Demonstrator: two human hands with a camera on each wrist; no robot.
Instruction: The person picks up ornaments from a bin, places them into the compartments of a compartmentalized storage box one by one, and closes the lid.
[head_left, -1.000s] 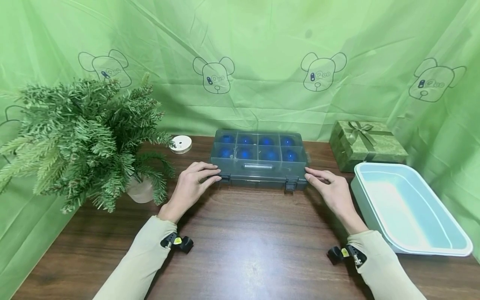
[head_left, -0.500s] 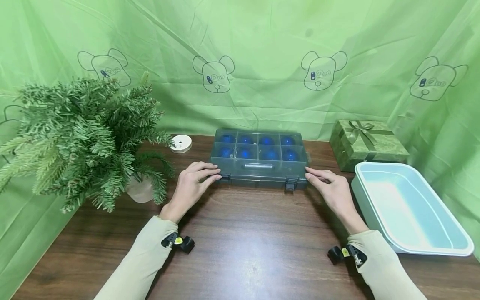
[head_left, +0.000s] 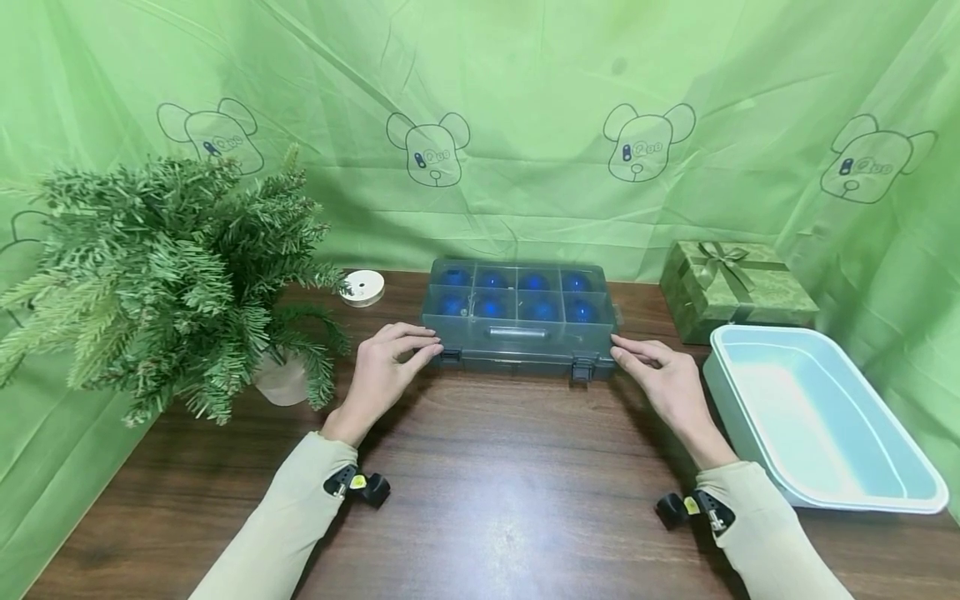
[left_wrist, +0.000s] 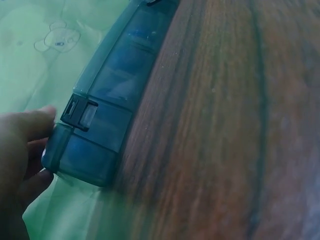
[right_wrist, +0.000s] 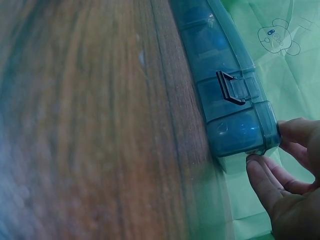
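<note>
A translucent grey plastic compartment box (head_left: pixel 517 333) with its lid down sits at the back middle of the table. Under the lid lie several blue balls (head_left: pixel 491 308), one per visible compartment. My left hand (head_left: pixel 386 367) holds the box's front left corner between thumb and fingers. At the opposite front corner, my right hand (head_left: pixel 663 379) grips in the same way. In the right wrist view the right latch (right_wrist: pixel 232 88) stands out from the box front. The left latch (left_wrist: pixel 80 112) lies flatter in the left wrist view.
A small artificial pine tree (head_left: pixel 180 275) in a pale pot stands at left. Near it lies a white ribbon spool (head_left: pixel 363 288). On the right are a green gift box (head_left: pixel 738 283) with a bow and a pale blue plastic basin (head_left: pixel 750 417). A green cloth (head_left: pixel 525 208) hangs behind.
</note>
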